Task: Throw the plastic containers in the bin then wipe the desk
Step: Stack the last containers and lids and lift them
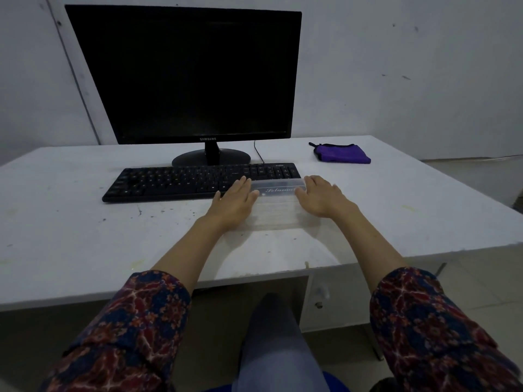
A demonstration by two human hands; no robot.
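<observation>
— Head view first: how do the hands sit, and where is the container?

— A clear plastic container [276,203] lies on the white desk [70,236], its far edge touching the front right end of the black keyboard [198,179]. The left hand [235,203] rests on its left end and the right hand [321,198] on its right end — fingers of both straight and spread, flat against the plastic, not curled round it.

— Room to move?

— Bare desktop lies to the left below the keyboard, and to the right out to the desk's right edge. The near edge runs just under the forearms. A purple cloth [342,153] lies well apart at the back right, near the far edge.

— Anything hard to make out?

— The container's near wall fades into the desk, so its outline is vague; its lid shows cursive lettering, partly covered by the right hand. Patterned sleeves [135,329] are cut off at the bottom.

— And the surroundings?

— The desktop is speckled with dark marks and yellowish stains. A dark monitor [195,77] stands behind the keyboard against a scuffed white wall [410,66]; tiled floor shows at right.
</observation>
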